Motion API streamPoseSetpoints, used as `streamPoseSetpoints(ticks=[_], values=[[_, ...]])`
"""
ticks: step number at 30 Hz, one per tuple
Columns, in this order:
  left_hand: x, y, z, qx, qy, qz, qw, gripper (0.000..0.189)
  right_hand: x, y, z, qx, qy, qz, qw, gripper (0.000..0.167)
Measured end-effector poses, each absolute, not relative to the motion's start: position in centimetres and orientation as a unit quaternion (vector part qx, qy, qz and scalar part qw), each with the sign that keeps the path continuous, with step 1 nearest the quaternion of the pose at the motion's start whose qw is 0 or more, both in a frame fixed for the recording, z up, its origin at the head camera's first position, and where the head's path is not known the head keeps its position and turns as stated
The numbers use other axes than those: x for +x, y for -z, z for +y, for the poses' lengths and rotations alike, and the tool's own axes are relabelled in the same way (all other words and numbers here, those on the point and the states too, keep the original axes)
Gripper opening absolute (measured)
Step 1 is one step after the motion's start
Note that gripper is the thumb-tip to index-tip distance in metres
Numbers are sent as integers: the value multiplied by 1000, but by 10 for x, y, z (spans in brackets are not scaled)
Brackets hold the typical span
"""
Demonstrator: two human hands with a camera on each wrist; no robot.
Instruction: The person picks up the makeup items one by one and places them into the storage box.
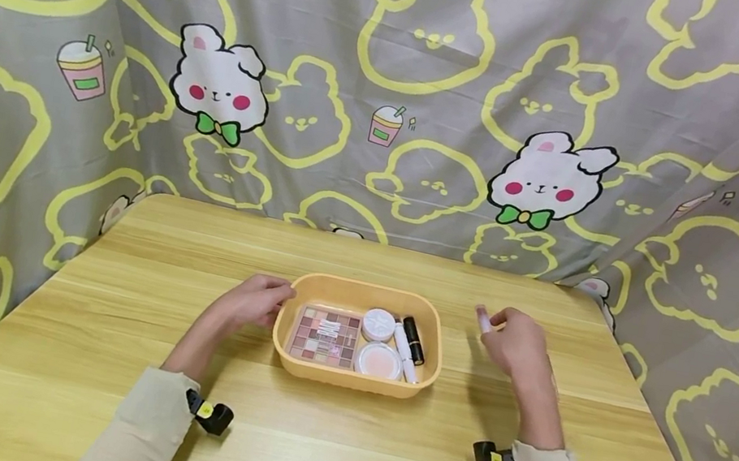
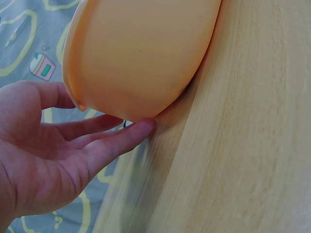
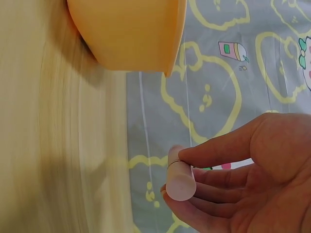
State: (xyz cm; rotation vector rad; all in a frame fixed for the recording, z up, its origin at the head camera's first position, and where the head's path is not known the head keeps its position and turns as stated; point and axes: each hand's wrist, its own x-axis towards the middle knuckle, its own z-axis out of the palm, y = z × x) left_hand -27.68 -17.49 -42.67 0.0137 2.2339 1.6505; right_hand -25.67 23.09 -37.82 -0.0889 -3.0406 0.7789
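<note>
My right hand (image 1: 519, 342) pinches a small pink cosmetic tube (image 3: 181, 180) between thumb and fingers, above the table to the right of a yellow-orange plastic basket (image 1: 343, 378). At the basket's left end, my left hand (image 2: 58, 145) touches the outer wall and rim with its extended fingers and thumb. Inside the basket lie an eyeshadow palette (image 1: 324, 336), a round white compact (image 1: 378, 324), a round compact with a clear lid (image 1: 379, 361), a white tube (image 1: 404, 350) and a black tube (image 1: 413, 340).
The basket stands on a light wood-grain table (image 1: 330, 454). Patterned curtains (image 1: 316, 114) hang behind the table and at both sides. A small black wrist camera (image 1: 211, 415) sits by the left sleeve, another camera (image 1: 491, 456) by the right sleeve.
</note>
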Motion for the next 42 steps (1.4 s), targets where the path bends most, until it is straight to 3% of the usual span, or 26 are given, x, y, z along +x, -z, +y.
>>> streamPoseSetpoints(ticks=[13, 42], values=[[-276, 426, -173, 5, -583, 792, 178, 49, -254, 377, 209, -23, -255, -966, 26, 51], [-276, 427, -175, 10, -583, 793, 179, 52, -246, 364, 186, 16, -294, -956, 17, 29]])
